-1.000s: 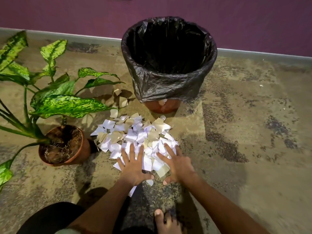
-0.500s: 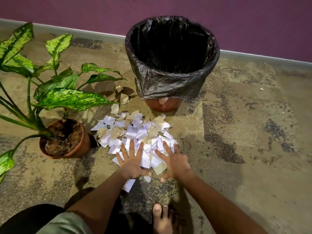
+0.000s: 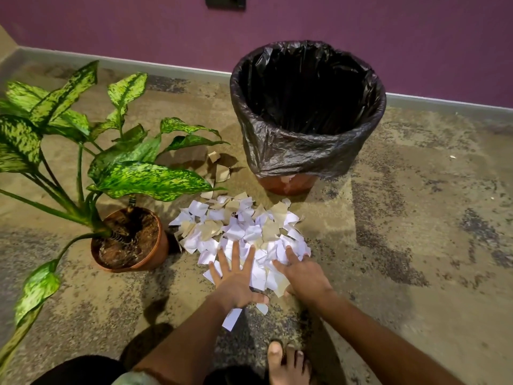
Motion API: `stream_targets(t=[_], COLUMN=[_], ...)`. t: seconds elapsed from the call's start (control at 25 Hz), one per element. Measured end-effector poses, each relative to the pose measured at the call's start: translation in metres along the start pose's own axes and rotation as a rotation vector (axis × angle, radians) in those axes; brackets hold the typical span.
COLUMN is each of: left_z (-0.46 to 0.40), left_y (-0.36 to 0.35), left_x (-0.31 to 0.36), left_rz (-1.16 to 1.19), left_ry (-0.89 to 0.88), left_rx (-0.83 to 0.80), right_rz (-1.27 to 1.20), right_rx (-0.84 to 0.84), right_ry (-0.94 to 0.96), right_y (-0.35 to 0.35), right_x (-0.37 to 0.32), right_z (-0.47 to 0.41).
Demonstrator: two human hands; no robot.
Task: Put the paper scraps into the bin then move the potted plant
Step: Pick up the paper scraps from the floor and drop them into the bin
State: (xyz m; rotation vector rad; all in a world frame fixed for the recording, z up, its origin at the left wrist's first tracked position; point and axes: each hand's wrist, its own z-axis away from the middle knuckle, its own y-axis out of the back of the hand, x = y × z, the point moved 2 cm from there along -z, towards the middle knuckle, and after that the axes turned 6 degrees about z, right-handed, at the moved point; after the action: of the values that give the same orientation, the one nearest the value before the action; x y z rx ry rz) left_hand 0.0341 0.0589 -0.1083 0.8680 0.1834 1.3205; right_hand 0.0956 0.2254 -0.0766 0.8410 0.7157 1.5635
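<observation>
Both hands lie flat and spread on the near edge of the scraps (image 3: 238,232), grasping nothing: the left hand (image 3: 236,284) rests palm down with fingers splayed over white pieces, and the right hand (image 3: 304,276) rests beside it, fingers extended onto the pile, thumb side lifted slightly. The hands sit close together, not touching. Head view: the scraps form a loose heap of white and tan pieces on the floor (image 3: 416,245), between the hands and the bin (image 3: 306,112). A few tan pieces lie apart, nearer the bin's left side, and two white pieces lie just behind the left wrist. The bin stands upright near the purple wall (image 3: 388,29), lined with a black bag folded over its rim; its reddish base shows below the bag. The bag interior is dark, so contents cannot be determined. The plant (image 3: 130,240) stands upright in a brown pot just left of the heap, its mottled green leaves spreading left and over the heap's far left edge. A bare foot (image 3: 286,362) shows at the bottom edge.
</observation>
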Motion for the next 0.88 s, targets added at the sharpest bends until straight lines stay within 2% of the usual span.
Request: stream_targets(t=[0.2,0.32,0.48,0.64,0.76,0.88], left_z=[-0.003,-0.001,0.01,0.019,0.025,0.032], left_y=[-0.005,-0.01,-0.003,0.015,0.043,0.074], left_x=[-0.002,-0.003,0.004,0.014,0.024,0.038], left_rz=[0.011,0.039,-0.059,0.071,0.167,0.148], left_ry=[-0.035,-0.057,-0.01,-0.102,-0.153,-0.21], left_rx=[0.065,0.2,0.459,0.615,0.645,0.591], right_rz=[-0.023,-0.029,-0.072,-0.162,-0.202,-0.293], right_rx=[0.052,0.121,0.21,0.274,0.386,0.483], right_ry=[0.052,0.058,-0.004,-0.006,0.021,0.029], right_y=[0.008,0.023,0.034,0.04,0.062,0.075], right_x=[0.015,0.017,0.028,0.037,0.039,0.043], right_z=[-0.006,0.005,0.007,0.005,0.014,0.021])
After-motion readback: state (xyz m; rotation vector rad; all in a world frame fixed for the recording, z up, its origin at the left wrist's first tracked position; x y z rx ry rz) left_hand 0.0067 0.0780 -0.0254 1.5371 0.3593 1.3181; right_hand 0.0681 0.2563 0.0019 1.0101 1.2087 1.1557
